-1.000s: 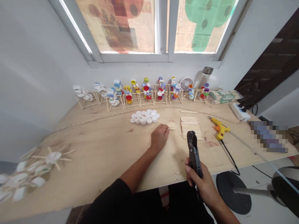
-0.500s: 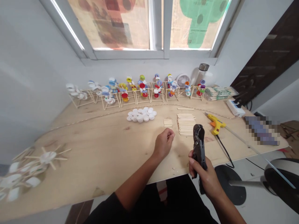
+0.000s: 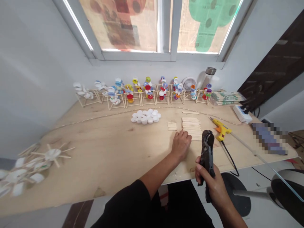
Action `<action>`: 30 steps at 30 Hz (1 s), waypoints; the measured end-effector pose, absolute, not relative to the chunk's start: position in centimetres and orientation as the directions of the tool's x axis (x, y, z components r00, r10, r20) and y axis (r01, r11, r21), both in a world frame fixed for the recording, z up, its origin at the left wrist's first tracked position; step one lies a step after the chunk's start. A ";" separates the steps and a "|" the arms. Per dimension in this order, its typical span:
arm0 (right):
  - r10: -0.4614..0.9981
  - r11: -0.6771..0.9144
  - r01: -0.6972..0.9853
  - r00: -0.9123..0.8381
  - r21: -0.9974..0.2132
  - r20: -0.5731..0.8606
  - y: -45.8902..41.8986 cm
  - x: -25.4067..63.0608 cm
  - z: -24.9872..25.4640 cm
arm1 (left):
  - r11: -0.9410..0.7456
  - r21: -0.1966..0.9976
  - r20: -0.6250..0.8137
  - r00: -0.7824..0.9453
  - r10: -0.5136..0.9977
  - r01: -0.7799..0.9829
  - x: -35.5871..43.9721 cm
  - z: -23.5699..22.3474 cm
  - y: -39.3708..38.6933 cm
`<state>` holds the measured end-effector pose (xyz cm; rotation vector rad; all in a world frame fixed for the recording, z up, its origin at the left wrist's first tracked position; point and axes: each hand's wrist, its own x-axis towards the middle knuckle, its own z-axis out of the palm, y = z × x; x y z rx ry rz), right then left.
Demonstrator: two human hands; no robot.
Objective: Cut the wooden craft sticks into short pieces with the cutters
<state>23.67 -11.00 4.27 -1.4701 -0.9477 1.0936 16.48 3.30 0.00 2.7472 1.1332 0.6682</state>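
My right hand (image 3: 212, 182) is wrapped around the handles of a black hand cutter (image 3: 208, 152), held upright with its curved jaw on top, over the table's front edge. My left hand (image 3: 181, 145) has its fingers curled down at the near left corner of a stack of thin wooden sticks (image 3: 191, 126). Its fingertips are hidden, so any stick between them does not show. Just beyond that hand lies a small group of short stick pieces (image 3: 172, 126). A pile of white bottle caps (image 3: 145, 116) is farther left.
A yellow glue gun (image 3: 221, 128) with a black cord lies right of the sticks, near a white power strip (image 3: 242, 114). Small stick-framed wheels with coloured caps (image 3: 148, 91) line the back. Stick-and-cap spoked wheels (image 3: 52, 154) lie at left. A cord (image 3: 106, 116) crosses the table.
My left hand has moved right, from below the short pieces to the near edge of the stick stack. The cutter stays in my right hand, slightly lower and farther right in view.
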 end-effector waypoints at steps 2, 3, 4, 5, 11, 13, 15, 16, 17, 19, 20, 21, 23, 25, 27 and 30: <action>0.949 -0.167 0.022 0.274 -0.986 -0.154 -11.0 23.8 4.0 | -0.728 0.237 0.354 0.640 0.682 0.644 16.5 -0.1 3.3; 0.949 -0.169 0.025 0.273 -0.985 -0.156 -11.0 23.9 4.0 | -0.731 0.234 0.351 0.645 0.679 0.641 16.5 -0.1 3.3; 0.949 -0.169 0.026 0.273 -0.985 -0.156 -11.0 23.9 3.9 | -0.732 0.233 0.346 0.649 0.677 0.640 16.5 0.0 3.3; 0.949 -0.169 0.028 0.273 -0.985 -0.155 -11.0 23.9 3.9 | -0.733 0.235 0.340 0.652 0.677 0.639 16.5 0.0 3.3; 0.952 -0.162 0.043 0.270 -0.986 -0.145 -10.9 23.4 4.4 | -0.715 0.303 0.297 0.650 0.700 0.630 17.0 0.8 3.3; 0.948 -0.165 0.032 0.281 -0.986 -0.149 -11.0 23.2 4.5 | -0.694 0.354 0.282 0.636 0.718 0.627 16.8 1.2 3.2; 0.944 -0.167 0.024 0.292 -0.986 -0.153 -11.0 23.1 4.4 | -0.657 0.421 0.260 0.610 0.748 0.625 16.1 1.6 2.9; 0.943 -0.165 0.024 0.295 -0.986 -0.151 -11.0 23.0 4.4 | -0.631 0.462 0.246 0.593 0.767 0.624 15.5 1.7 2.8; 0.944 -0.163 0.026 0.296 -0.986 -0.148 -11.0 23.0 4.3 | -0.601 0.506 0.229 0.576 0.785 0.618 14.7 1.8 2.6; 0.947 -0.158 0.034 0.288 -0.987 -0.141 -10.7 23.0 4.2 | -0.524 0.606 0.179 0.539 0.823 0.599 12.7 2.0 2.0; 0.949 -0.154 0.042 0.285 -0.987 -0.136 -10.5 22.9 4.2 | -0.488 0.654 0.152 0.531 0.834 0.578 11.6 2.1 1.6; 0.952 -0.154 0.053 0.276 -0.987 -0.134 -10.1 22.8 4.3 | -0.459 0.699 0.127 0.537 0.834 0.548 10.5 2.3 1.3; 0.953 -0.138 0.079 0.282 -0.987 -0.111 -9.2 22.3 4.5 | -0.212 0.922 -0.007 0.562 0.827 0.323 8.5 2.6 0.5; 0.955 -0.101 0.099 0.289 -0.990 -0.068 -8.0 21.6 4.8 | 0.155 0.986 -0.156 0.604 0.781 0.055 6.8 2.9 -0.2; 0.956 -0.060 0.111 0.291 -0.992 -0.026 -7.0 20.7 5.0 | 0.335 0.940 -0.224 0.615 0.756 -0.069 5.8 3.3 -0.8; 0.959 -0.021 0.093 0.283 -0.995 0.007 -5.8 19.3 5.1 | 0.466 0.872 -0.289 0.610 0.738 -0.151 5.0 3.7 -1.6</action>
